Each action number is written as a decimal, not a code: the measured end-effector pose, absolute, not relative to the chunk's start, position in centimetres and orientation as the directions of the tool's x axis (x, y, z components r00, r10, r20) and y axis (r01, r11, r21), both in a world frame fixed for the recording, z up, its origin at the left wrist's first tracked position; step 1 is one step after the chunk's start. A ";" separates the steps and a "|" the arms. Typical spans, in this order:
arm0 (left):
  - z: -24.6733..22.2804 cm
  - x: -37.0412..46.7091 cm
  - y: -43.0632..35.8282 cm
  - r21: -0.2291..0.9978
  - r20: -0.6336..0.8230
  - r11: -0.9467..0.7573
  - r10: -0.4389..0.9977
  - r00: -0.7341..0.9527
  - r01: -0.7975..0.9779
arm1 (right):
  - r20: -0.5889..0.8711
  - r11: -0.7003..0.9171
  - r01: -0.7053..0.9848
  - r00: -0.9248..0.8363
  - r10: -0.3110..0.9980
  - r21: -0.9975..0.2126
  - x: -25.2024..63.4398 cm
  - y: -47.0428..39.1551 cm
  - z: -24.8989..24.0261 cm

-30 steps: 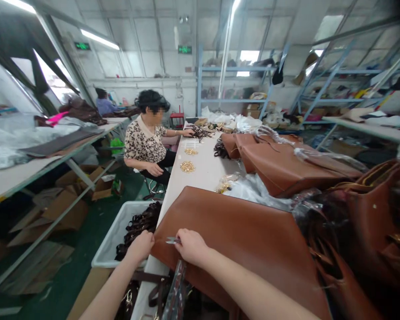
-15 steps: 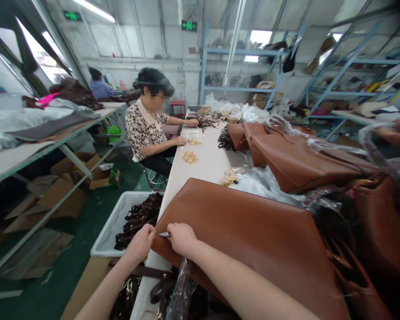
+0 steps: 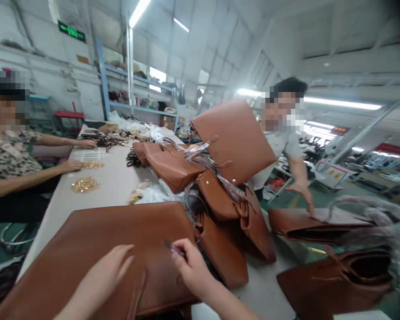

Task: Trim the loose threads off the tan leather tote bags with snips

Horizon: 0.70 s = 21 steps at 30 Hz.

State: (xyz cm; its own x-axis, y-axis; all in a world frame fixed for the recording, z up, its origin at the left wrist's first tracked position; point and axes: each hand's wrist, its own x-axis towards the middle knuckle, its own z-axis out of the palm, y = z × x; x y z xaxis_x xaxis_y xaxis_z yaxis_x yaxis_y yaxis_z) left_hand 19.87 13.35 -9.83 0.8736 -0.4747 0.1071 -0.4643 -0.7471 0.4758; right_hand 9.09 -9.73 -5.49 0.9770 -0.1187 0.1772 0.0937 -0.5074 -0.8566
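A large brown leather bag (image 3: 120, 226) lies flat on the table in front of me. My left hand (image 3: 108, 273) hovers over its middle, fingers stretched and a little apart, holding nothing. In my right hand (image 3: 193, 269), near the bag's right edge, are small thread snips (image 3: 169, 245); their pointed tip sticks out to the left, blurred by motion. A thin leather strap (image 3: 138, 291) lies on the bag between my hands.
More brown bags (image 3: 220, 195) with plastic-wrapped handles pile up to the right. A co-worker (image 3: 280, 142) stands behind them, another person (image 3: 13, 160) sits at left. Gold hardware heaps (image 3: 86, 184) lie on the pale table (image 3: 115, 178). A blue shelf (image 3: 140, 109) stands behind.
My view has swung right, bringing the standing co-worker into sight. My left hand has left the bag's corner and opened; my right hand with the snips has moved toward the bag's other side.
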 end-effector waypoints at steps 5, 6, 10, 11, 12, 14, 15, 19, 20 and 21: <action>-8.2 15.6 -2.8 0.502 0.041 -0.594 -0.709 0.704 -0.628 | 0.131 -0.485 -0.168 0.842 -0.523 -0.858 2.6 -21.3 -9.4; -8.1 15.1 -5.2 0.489 0.054 -0.589 -0.716 0.696 -0.643 | 0.124 -0.480 -0.197 0.821 -0.558 -0.855 1.4 -22.8 -9.9; -7.6 14.9 -12.0 0.400 0.075 -0.587 -0.744 0.663 -0.704 | 0.078 -0.460 -0.285 0.778 -0.624 -0.841 -1.8 -26.1 -11.3; -7.6 15.1 -13.2 0.377 0.063 -0.584 -0.759 0.648 -0.719 | 0.062 -0.455 -0.304 0.773 -0.631 -0.837 -2.0 -26.3 -11.5; -7.6 15.4 -14.4 0.357 0.045 -0.583 -0.770 0.637 -0.730 | 0.046 -0.452 -0.322 0.772 -0.634 -0.832 -2.0 -26.5 -11.8; -7.7 15.9 -16.5 0.335 0.009 -0.591 -0.777 0.629 -0.734 | 0.017 -0.453 -0.352 0.774 -0.633 -0.819 -1.7 -26.5 -12.3; -7.8 16.2 -17.4 0.337 -0.008 -0.597 -0.775 0.632 -0.728 | 0.002 -0.457 -0.367 0.777 -0.629 -0.810 -1.4 -26.5 -12.5; -8.4 16.8 -19.7 0.461 -0.043 -0.601 -0.750 0.660 -0.653 | -0.049 -0.514 -0.427 0.802 -0.595 -0.744 -0.3 -26.6 -12.7; -8.5 17.0 -19.9 0.521 -0.041 -0.593 -0.736 0.676 -0.614 | -0.057 -0.540 -0.434 0.814 -0.579 -0.721 -0.1 -26.6 -12.6; -8.6 17.3 -20.0 0.582 -0.038 -0.580 -0.720 0.693 -0.571 | -0.062 -0.566 -0.436 0.826 -0.561 -0.700 0.1 -26.5 -12.4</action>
